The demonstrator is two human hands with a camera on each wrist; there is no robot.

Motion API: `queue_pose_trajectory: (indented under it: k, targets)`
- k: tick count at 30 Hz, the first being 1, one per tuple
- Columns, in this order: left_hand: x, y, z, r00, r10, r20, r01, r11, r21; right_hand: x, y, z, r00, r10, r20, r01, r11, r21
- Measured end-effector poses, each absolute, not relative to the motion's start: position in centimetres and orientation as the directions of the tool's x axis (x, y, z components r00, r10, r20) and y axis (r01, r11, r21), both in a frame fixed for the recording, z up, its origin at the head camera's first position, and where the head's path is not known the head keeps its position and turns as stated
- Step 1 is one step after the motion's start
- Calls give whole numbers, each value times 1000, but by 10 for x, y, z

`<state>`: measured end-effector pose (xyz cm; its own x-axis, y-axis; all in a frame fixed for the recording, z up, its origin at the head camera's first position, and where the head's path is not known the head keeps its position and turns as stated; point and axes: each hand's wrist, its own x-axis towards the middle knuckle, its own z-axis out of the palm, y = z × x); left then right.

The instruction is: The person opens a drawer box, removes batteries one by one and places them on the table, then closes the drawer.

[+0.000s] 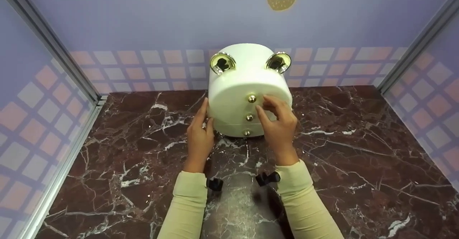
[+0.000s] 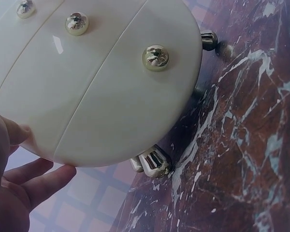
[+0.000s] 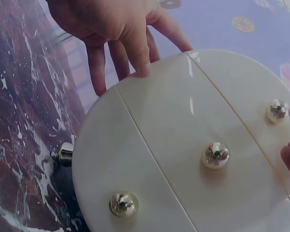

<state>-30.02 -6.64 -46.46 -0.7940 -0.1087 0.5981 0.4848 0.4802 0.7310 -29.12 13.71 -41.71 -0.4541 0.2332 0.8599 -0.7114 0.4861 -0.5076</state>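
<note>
Box (image 1: 229, 104), white, at your twelve o'clock. Left hand (image 1: 200, 135) against its nine-o'clock side, fingers extended; right hand (image 1: 280, 124) empty, thumb-finger gap narrow, beside top knob (image 1: 252, 98). Likely step: reaching knob; next calls for pinch.

No legible text, labels, brands, numbers or signs.

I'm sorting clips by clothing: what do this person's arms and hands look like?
The sleeves are long and pale cream, creased, ending in broad cuffs. A small black device juts from the inner side of each cuff. The left hand and right hand are bare, without gloves.
</note>
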Motion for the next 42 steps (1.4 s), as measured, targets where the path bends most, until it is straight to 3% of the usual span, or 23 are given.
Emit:
queue_pose_trajectory:
  k: [13, 25, 42]
  targets:
    - [-301, -66, -464, -784, -116, 610, 494, 477, 726, -296, 124, -414, -455, 218, 864, -738, 451, -502]
    - [-300, -66, -464, -798, -107, 593, 478, 485, 732, -299, 115, -412, -455, 219, 863, -709, 497, -500]
    - [-302, -66, -464, -785, -121, 608, 488, 485, 726, -305, 105, -413, -380, 243, 893, -643, 625, -443]
